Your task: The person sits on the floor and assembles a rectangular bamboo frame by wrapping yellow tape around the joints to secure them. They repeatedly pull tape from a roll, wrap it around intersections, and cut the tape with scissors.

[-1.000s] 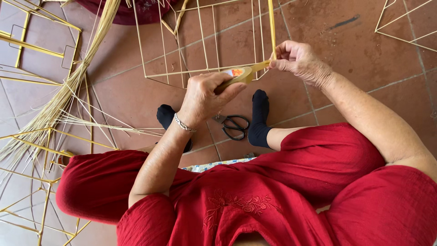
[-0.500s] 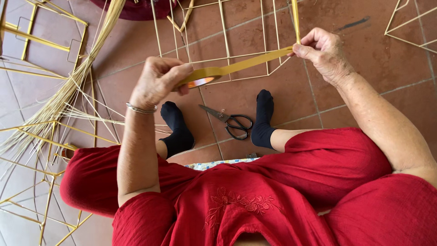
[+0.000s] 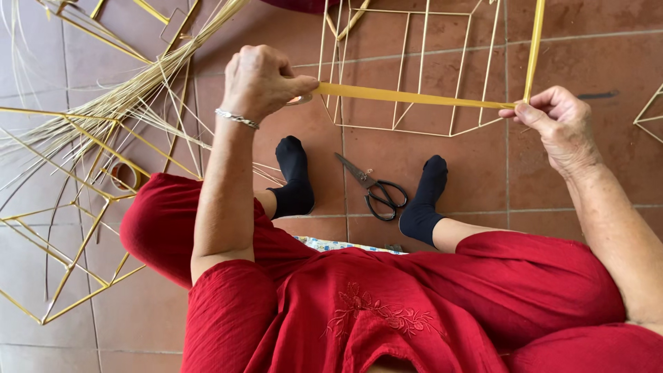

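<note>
Yellow tape strip [image 3: 414,97] is running taut between your two hands, long axis nearly horizontal across the view, dipping slightly toward your right side. Your left hand [image 3: 262,79] is pinching its left end, grip closed, thumb pressing over curled fingers, with a small tape roll [image 3: 298,101] partly showing at the thumb. Your right hand [image 3: 559,124] is pinching the other end, grip closed between thumb and fingertips. At that same pinch a thin yellow stick [image 3: 533,48] is rising almost vertically out of the top of the view, so strip and stick are meeting at close to a right angle. Strip is hanging in the air above the tiled floor [image 3: 587,55], crossing over a yellow stick frame [image 3: 407,69] lying there. Black-handled scissors [image 3: 373,188] are lying on the floor between your black-socked feet, blades pointing up-left. Loose straw bundle [image 3: 117,103] and another frame [image 3: 69,207] are lying off to your left.
</note>
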